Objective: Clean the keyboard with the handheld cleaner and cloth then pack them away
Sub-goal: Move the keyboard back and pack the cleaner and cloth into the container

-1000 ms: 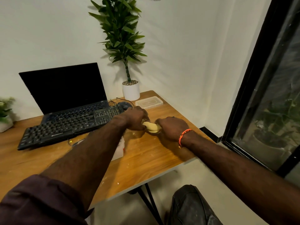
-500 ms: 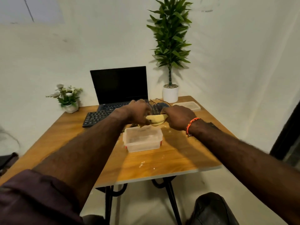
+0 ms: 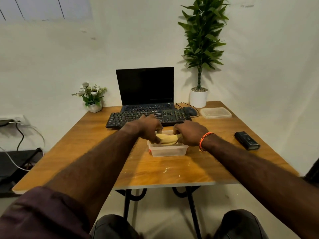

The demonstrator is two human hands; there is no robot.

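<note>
Yellow cloth (image 3: 168, 139) is held over the clear box (image 3: 167, 150). The left hand (image 3: 148, 129) and right hand (image 3: 189, 133) each curl their fingers round one end of it. Packing away looks begun. The lid (image 3: 216, 112) lies well apart, by the keyboard (image 3: 148, 117). I cannot tell what is inside the box.

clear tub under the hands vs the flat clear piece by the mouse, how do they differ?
The tub is deep and open-topped; the flat piece is shallow and lies flat, like a lid. The tub sits mid-table just in front of the keyboard; the flat piece lies at the far right corner beside the mouse. The left hand and right hand hold a yellow cloth over the tub; nothing touches the flat piece. Both are clear plastic and rectangular.
</note>
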